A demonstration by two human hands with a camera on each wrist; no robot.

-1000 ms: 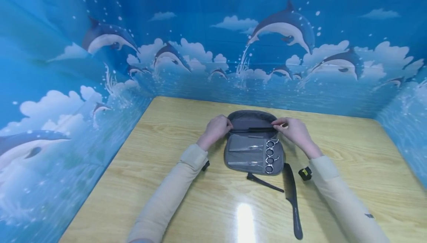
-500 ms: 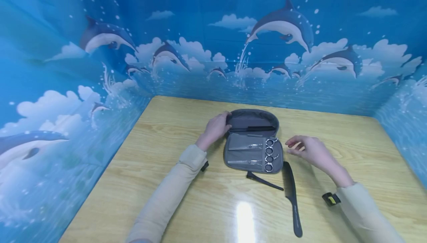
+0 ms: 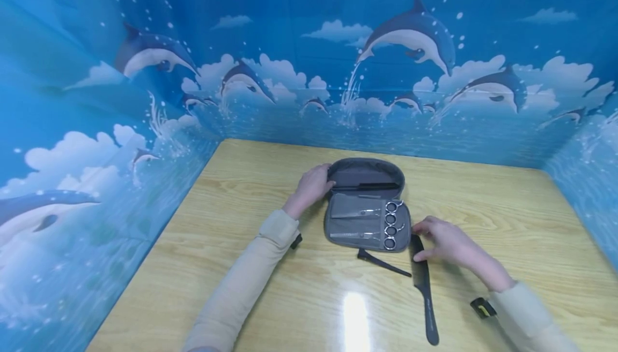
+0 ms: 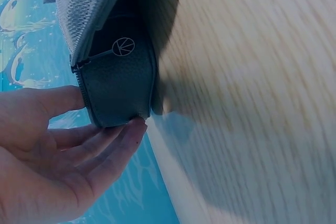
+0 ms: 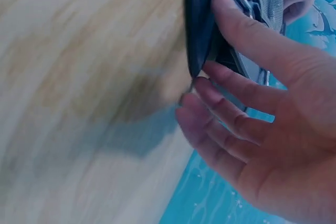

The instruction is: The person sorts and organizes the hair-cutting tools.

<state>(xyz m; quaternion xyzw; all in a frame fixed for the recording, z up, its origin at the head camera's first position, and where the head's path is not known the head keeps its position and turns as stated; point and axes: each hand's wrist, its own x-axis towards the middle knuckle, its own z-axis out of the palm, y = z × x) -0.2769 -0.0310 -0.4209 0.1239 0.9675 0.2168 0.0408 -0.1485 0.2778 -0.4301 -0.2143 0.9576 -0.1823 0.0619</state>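
A grey zip case lies unfolded on the table, two pairs of hairdressing scissors in its front flap. Black combs lie in the deeper back half. My left hand grips that back half at its left side; in the left wrist view the hand has its fingers round the dark outer wall. My right hand is at the toothed end of a large black handled comb. In the right wrist view its thumb touches the comb, with loosely extended fingers at the comb's end.
A black sectioning hair clip lies in front of the case, left of the handled comb. The wooden table is backed by a blue dolphin-printed curtain.
My right hand let go of the comb in the case's back half, drew back to the right, then came down to the handled comb. My left hand stays at the case.
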